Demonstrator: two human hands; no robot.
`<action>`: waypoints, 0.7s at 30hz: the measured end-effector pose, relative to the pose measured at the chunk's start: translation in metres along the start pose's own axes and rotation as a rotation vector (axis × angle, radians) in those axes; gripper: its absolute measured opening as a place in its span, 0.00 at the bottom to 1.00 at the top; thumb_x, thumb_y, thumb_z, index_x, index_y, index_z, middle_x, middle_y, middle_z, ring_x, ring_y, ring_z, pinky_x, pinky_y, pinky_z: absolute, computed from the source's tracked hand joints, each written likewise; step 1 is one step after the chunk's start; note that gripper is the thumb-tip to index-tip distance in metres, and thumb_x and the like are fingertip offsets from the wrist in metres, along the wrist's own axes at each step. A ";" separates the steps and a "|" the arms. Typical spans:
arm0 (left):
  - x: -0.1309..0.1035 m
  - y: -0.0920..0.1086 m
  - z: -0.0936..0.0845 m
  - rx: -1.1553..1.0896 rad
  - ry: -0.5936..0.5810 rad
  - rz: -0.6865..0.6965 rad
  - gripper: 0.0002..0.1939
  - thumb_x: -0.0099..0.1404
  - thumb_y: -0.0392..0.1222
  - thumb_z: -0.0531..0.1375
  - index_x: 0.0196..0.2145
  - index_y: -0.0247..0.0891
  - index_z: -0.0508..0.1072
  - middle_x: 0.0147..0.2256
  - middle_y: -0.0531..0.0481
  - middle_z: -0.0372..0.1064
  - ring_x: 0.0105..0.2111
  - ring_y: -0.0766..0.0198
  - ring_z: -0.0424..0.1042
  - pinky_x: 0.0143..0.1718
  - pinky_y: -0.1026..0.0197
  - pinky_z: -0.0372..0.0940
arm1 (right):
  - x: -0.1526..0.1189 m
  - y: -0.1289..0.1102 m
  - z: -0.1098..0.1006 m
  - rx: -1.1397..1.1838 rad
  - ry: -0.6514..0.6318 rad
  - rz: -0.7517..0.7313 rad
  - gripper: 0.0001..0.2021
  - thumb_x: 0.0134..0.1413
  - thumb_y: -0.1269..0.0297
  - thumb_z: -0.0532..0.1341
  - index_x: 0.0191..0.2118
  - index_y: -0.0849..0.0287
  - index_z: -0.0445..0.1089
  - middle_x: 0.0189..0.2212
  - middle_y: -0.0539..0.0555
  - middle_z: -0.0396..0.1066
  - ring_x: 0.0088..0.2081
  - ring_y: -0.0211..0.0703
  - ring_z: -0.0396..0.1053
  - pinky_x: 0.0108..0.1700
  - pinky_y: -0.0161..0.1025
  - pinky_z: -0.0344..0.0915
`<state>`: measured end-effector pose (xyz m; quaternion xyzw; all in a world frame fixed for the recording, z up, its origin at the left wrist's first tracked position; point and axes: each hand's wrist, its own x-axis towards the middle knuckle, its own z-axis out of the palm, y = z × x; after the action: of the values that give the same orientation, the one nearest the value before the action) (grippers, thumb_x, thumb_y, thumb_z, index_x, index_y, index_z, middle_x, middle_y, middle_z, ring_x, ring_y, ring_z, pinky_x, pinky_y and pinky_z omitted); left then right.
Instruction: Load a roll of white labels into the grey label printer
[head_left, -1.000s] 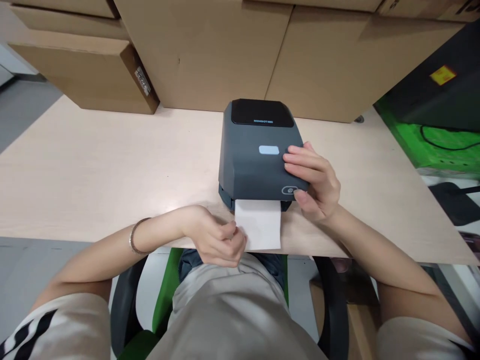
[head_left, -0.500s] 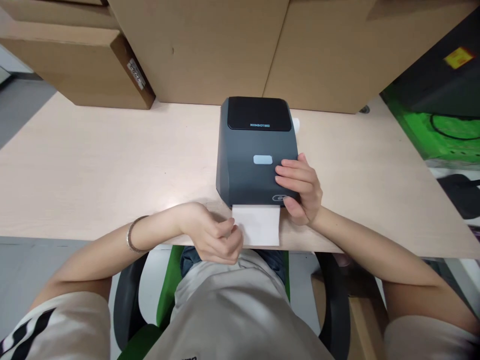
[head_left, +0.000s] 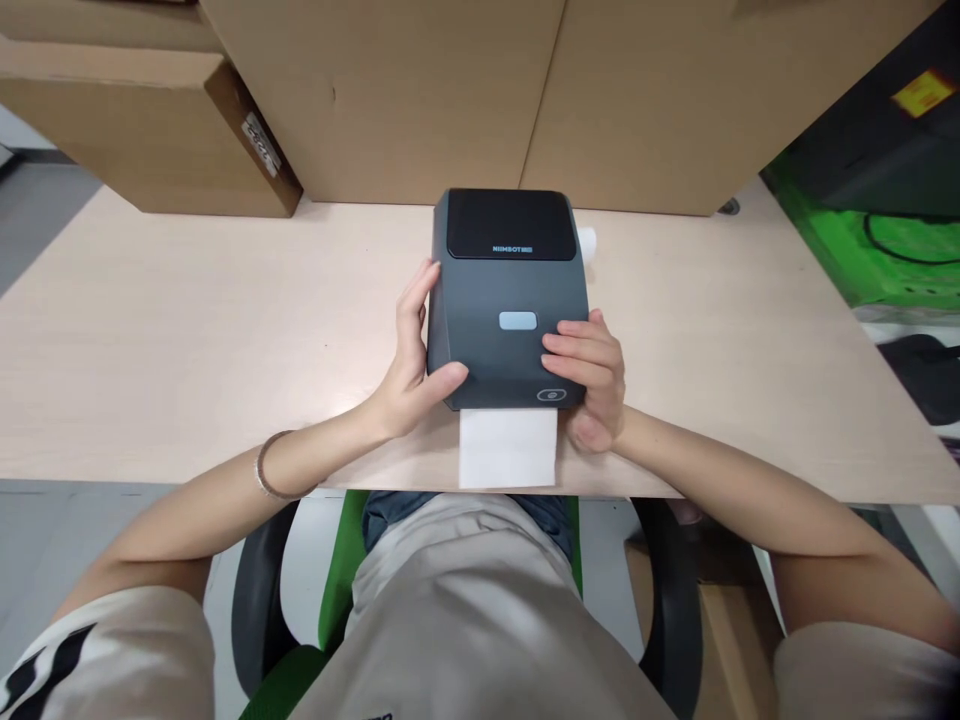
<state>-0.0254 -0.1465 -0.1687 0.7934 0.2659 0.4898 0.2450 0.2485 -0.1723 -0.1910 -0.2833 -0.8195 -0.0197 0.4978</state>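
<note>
- The printer (head_left: 480, 350) is on the bench (head_left: 187, 340), near the edge on the person's side, between the two hands.
- The left hand (head_left: 409, 375) is half open and curved; it has hold of the left side of the printer, with the fingers along this side and the thumb on the front left corner.
- The right hand (head_left: 602, 370) is bent round the front right corner of the printer and holds it; its fingertips lie on the cover, a little right of the pale blue button (head_left: 517, 321).
- The white paper (head_left: 508, 450) comes out from the front of the printer and lies towards the bench edge; neither hand touches it.
- A white rounded piece (head_left: 588, 245) shows behind the printer, at its right.
- Behind the printer stand large boxes (head_left: 405, 100); a smaller box (head_left: 112, 130) is at the left.
</note>
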 end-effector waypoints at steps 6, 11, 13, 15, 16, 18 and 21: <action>-0.007 -0.002 0.004 -0.219 -0.041 -0.199 0.45 0.74 0.69 0.54 0.76 0.60 0.32 0.79 0.46 0.37 0.76 0.46 0.51 0.71 0.41 0.63 | 0.019 -0.012 0.003 0.017 0.214 -0.179 0.31 0.64 0.49 0.44 0.68 0.42 0.63 0.51 0.51 0.75 0.54 0.54 0.74 0.66 0.61 0.68; -0.001 0.003 0.000 -0.258 -0.096 -0.197 0.47 0.73 0.68 0.57 0.76 0.59 0.33 0.79 0.45 0.38 0.76 0.47 0.53 0.70 0.42 0.65 | 0.024 -0.017 0.000 -0.014 0.211 -0.203 0.32 0.62 0.49 0.44 0.69 0.46 0.63 0.51 0.52 0.75 0.54 0.52 0.73 0.65 0.58 0.70; 0.003 0.005 -0.002 -0.257 -0.105 -0.183 0.48 0.72 0.68 0.58 0.76 0.58 0.33 0.78 0.44 0.40 0.75 0.46 0.54 0.71 0.42 0.65 | 0.026 -0.017 0.000 -0.027 0.219 -0.212 0.32 0.61 0.49 0.45 0.69 0.45 0.63 0.50 0.52 0.75 0.53 0.53 0.74 0.63 0.59 0.71; 0.007 0.007 -0.003 -0.248 -0.113 -0.165 0.49 0.72 0.68 0.59 0.76 0.58 0.33 0.78 0.44 0.41 0.75 0.45 0.54 0.71 0.42 0.64 | 0.027 -0.017 0.001 -0.029 0.228 -0.211 0.32 0.62 0.48 0.45 0.68 0.44 0.64 0.49 0.52 0.76 0.51 0.54 0.74 0.62 0.60 0.71; 0.008 0.007 -0.004 -0.238 -0.113 -0.156 0.49 0.72 0.68 0.59 0.76 0.58 0.34 0.78 0.45 0.42 0.75 0.45 0.54 0.72 0.42 0.64 | 0.027 -0.017 0.001 -0.029 0.236 -0.209 0.31 0.63 0.47 0.46 0.68 0.43 0.64 0.49 0.52 0.76 0.51 0.54 0.75 0.61 0.60 0.71; 0.010 0.008 -0.003 -0.213 -0.113 -0.137 0.48 0.72 0.68 0.58 0.76 0.58 0.34 0.78 0.45 0.43 0.76 0.45 0.52 0.72 0.42 0.63 | 0.027 -0.017 0.001 -0.038 0.255 -0.202 0.30 0.63 0.46 0.45 0.67 0.41 0.64 0.48 0.51 0.76 0.49 0.54 0.75 0.60 0.60 0.71; 0.009 0.008 -0.001 -0.175 -0.099 -0.115 0.47 0.73 0.69 0.57 0.76 0.57 0.34 0.78 0.45 0.43 0.76 0.44 0.50 0.72 0.41 0.63 | 0.028 -0.018 -0.001 -0.078 0.257 -0.207 0.29 0.64 0.47 0.45 0.66 0.41 0.66 0.45 0.50 0.77 0.47 0.52 0.77 0.55 0.58 0.74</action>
<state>-0.0217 -0.1466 -0.1571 0.7756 0.2546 0.4565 0.3537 0.2311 -0.1754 -0.1627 -0.2116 -0.7723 -0.1387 0.5826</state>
